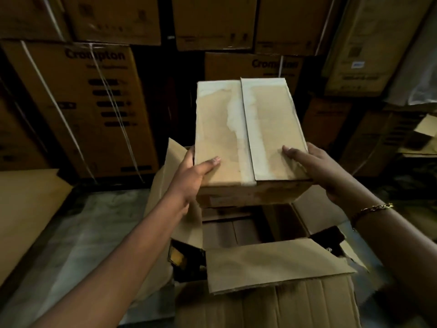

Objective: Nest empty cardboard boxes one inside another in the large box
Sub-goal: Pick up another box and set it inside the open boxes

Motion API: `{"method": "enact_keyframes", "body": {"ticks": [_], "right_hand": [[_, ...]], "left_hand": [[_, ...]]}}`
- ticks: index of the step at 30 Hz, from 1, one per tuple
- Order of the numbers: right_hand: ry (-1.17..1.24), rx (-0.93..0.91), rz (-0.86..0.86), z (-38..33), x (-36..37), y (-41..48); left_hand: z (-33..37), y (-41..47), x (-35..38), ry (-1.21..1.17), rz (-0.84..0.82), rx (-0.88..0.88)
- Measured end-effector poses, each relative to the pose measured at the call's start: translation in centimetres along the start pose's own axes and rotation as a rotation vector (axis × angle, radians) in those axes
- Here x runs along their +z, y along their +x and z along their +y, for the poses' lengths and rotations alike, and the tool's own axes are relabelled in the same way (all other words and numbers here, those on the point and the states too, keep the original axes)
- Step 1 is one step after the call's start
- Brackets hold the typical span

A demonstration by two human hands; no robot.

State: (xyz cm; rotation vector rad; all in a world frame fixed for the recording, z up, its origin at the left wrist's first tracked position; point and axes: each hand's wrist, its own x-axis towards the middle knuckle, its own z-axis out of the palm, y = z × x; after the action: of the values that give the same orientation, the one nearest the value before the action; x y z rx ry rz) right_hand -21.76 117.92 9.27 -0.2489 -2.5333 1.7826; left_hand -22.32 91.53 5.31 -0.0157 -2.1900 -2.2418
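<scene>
A closed brown cardboard box [248,129] with pale tape marks along its top seam is held in the air over the large open box [272,263]. My left hand [191,178] grips its near left corner, thumb on top and fingers down the side. My right hand [316,166] grips the near right corner, thumb on the top flap. The large box stands below with its flaps spread outward. Its dark inside shows more cardboard lying at the bottom.
Stacked printed cartons [94,110] form a wall behind and on both sides. A flat cardboard sheet [26,209] lies on the floor at left. Loose cardboard pieces [421,136] sit at right. Grey floor [78,233] shows to the left of the large box.
</scene>
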Motion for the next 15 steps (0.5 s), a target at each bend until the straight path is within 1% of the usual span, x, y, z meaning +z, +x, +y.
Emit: {"method": "enact_keyframes", "body": {"ticks": [8, 15], "right_hand": [[-0.162, 0.219, -0.132, 5.0, 0.4, 3.4], [-0.183, 0.334, -0.196, 9.3, 1.6, 6.0]], "left_hand": [[-4.4, 1.4, 1.2, 0.093, -0.029, -0.236], [-8.9, 4.0, 1.9, 0.327, -0.031, -0.424]]}}
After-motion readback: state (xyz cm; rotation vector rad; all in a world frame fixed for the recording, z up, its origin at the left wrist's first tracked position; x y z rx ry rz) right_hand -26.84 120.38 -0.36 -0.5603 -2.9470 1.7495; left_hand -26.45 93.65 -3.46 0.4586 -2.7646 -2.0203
